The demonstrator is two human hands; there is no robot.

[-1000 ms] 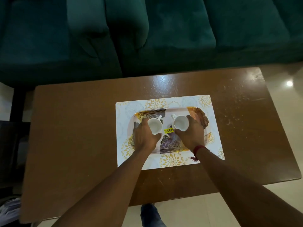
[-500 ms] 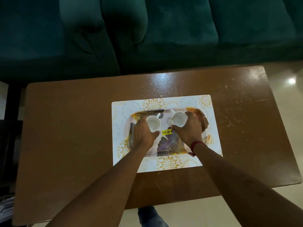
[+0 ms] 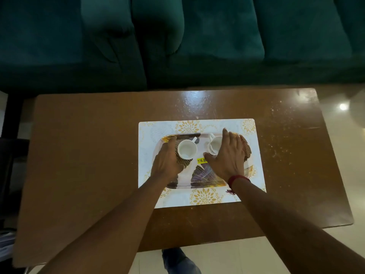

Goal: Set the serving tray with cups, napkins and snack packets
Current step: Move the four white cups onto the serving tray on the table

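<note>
On the tray [image 3: 207, 179] at frame centre, your left hand [image 3: 166, 162] lies straight-fingered beside the left cup [image 3: 187, 149] and your right hand [image 3: 227, 157] spreads its fingers over the right cup [image 3: 214, 144], perhaps touching it, so a careless withdrawal could snag and tip it.

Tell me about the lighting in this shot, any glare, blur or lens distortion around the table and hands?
Head view: dim warm light; glare on the table toward its far edge; a bright reflection on the floor; the sofa sinks into shadow; wide-angle perspective splays the table's sides; left hand, right hand and left cup look fairly sharp.
</note>
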